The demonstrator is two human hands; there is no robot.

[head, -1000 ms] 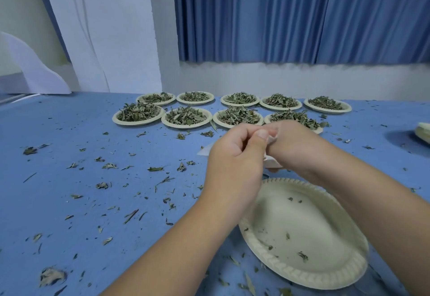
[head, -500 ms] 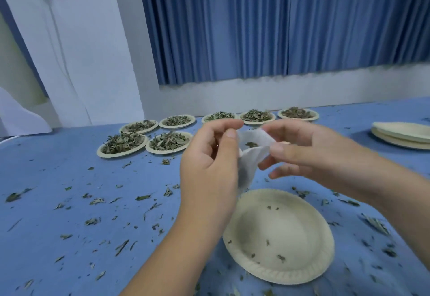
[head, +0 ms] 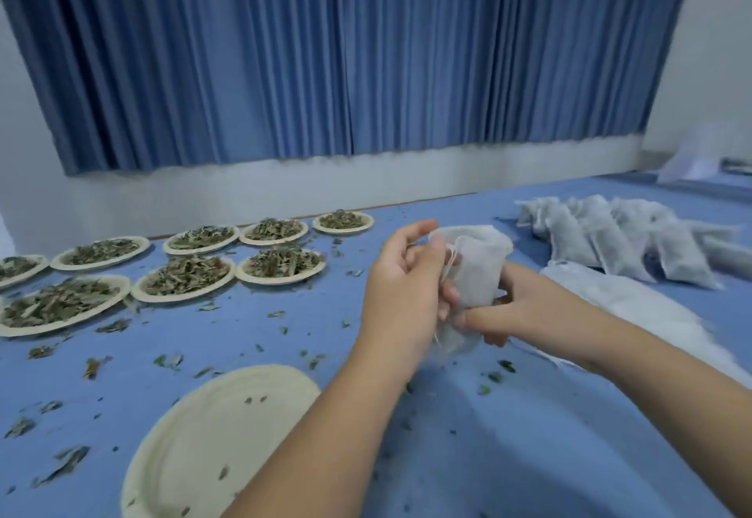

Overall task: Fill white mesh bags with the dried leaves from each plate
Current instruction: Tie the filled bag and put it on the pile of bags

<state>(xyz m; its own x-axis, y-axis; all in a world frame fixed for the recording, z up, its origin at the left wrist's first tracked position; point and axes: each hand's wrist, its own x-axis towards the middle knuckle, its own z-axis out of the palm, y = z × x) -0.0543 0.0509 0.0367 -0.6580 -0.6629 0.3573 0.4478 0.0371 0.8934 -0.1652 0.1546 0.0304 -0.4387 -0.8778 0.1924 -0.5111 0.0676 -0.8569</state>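
Centrally, the white mesh bag (head: 474, 273) is being held upright above the bench (head: 529, 448), right of its middle and clear of the surface. The right hand (head: 517, 314) is curling its fingers round the bag's lower half. The left hand (head: 403, 297) is pinching the bag's left side just under the mouth, where a drawstring is hanging. The left forearm is crossing the emptied plate (head: 211, 456) at the near edge and hiding part of its rim. Plates of dried leaves (head: 183, 298) are standing in two rows toward the far left corner. Filled bags (head: 610, 244) are lying heaped toward the far right corner, with a flat white mesh pile (head: 635, 310) partly behind the right hand. Leaf fragments (head: 171, 361) are lying scattered about. Half a second earlier both hands were pinching the mouth open over the emptied plate; the right hand has since dropped to the bag's lower half.
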